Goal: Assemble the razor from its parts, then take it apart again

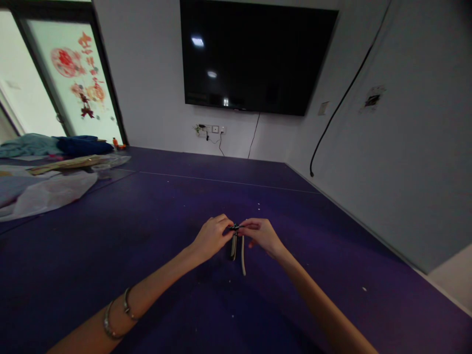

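Note:
Over the purple tabletop [177, 295], my left hand [214, 236] pinches the left end of a small dark piece [235, 227]. From the other side, my right hand [261, 235] has its fingertips closed at that piece's right end. A pale, narrow strip [243, 258] hangs or lies below my right fingers, slightly curved. Beside it, under my left fingertips, is a slim pale item with dark edges [233, 247]. The kind of these small things is too fine to make out, and the fingers partly cover them. Two bracelets [127, 302] circle my left forearm.
Clear plastic bags [62, 191] and folded cloths [83, 145] lie at the far left. A dark screen [258, 54] hangs on the wall, above sockets with cords [215, 129]. A thick black cable [341, 103] dangles along the right wall. Small white bits [364, 289] dot the surface.

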The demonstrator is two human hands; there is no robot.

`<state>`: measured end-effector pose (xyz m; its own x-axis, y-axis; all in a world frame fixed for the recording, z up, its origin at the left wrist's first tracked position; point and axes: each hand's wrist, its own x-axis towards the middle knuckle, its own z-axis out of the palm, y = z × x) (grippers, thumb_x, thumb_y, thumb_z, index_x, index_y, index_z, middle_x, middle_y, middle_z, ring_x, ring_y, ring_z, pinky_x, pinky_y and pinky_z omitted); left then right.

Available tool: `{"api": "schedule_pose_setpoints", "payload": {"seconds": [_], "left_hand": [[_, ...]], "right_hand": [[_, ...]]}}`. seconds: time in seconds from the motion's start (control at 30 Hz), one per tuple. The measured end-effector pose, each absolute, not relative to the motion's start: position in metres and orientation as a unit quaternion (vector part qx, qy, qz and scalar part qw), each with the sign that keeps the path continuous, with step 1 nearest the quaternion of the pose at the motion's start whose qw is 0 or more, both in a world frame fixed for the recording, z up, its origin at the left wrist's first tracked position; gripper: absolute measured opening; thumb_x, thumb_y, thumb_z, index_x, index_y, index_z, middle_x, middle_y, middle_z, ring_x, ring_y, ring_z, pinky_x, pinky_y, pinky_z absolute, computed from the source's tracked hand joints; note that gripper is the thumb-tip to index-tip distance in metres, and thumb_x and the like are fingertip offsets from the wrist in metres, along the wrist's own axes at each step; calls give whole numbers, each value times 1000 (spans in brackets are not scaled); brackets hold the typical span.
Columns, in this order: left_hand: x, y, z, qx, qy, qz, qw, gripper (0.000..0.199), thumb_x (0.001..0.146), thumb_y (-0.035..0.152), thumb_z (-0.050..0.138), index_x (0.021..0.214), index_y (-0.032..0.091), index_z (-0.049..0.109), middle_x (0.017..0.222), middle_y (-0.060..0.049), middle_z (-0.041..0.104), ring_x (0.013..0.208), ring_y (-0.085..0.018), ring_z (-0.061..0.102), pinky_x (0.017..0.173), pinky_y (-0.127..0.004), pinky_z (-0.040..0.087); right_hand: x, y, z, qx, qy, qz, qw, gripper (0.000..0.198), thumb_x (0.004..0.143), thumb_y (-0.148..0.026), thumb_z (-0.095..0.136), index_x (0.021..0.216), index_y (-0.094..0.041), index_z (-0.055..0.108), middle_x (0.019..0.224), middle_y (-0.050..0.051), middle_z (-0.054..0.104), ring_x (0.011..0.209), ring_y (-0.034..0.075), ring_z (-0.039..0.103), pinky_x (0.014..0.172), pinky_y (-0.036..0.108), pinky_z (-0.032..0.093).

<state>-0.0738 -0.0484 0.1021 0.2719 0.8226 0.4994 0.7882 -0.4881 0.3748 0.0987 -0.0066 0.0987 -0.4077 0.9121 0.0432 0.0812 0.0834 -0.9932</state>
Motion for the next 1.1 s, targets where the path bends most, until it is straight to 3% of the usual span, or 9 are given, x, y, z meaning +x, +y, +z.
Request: {"api": "schedule_pose_setpoints", "payload": {"seconds": [0.33,0.7,0.93,1.1], "left_hand": [[-72,-50,109,781,492,370,110,15,79,19,55,80,17,69,77,-3,65,72,-14,58,70,-25,43],[-73,-46,101,767,515,357,139,15,76,18,57,78,15,71,72,-4,66,67,-15,59,64,-25,43],[-74,-37,90,677,527,420,296,12,69,21,61,74,14,70,71,-5,69,66,-16,61,64,-26,45],[-67,-40,97,538,511,544,390,10,63,23,65,67,14,69,65,-4,67,60,-13,58,62,-25,46]], "right_hand": [[97,-11,100,-397,-701,465,366,22,65,-26,62,81,-12,67,70,3,64,58,14,60,34,18,46],[98,-20,106,-382,-795,323,344,29,74,-23,54,97,-16,70,81,6,69,61,15,61,43,21,49],[100,-23,113,-366,-803,316,347,31,75,-22,54,102,-17,67,80,5,67,60,13,59,42,19,47],[103,-22,117,-355,-769,353,397,25,73,-25,56,94,-16,66,82,6,66,75,17,62,40,16,47]]}}
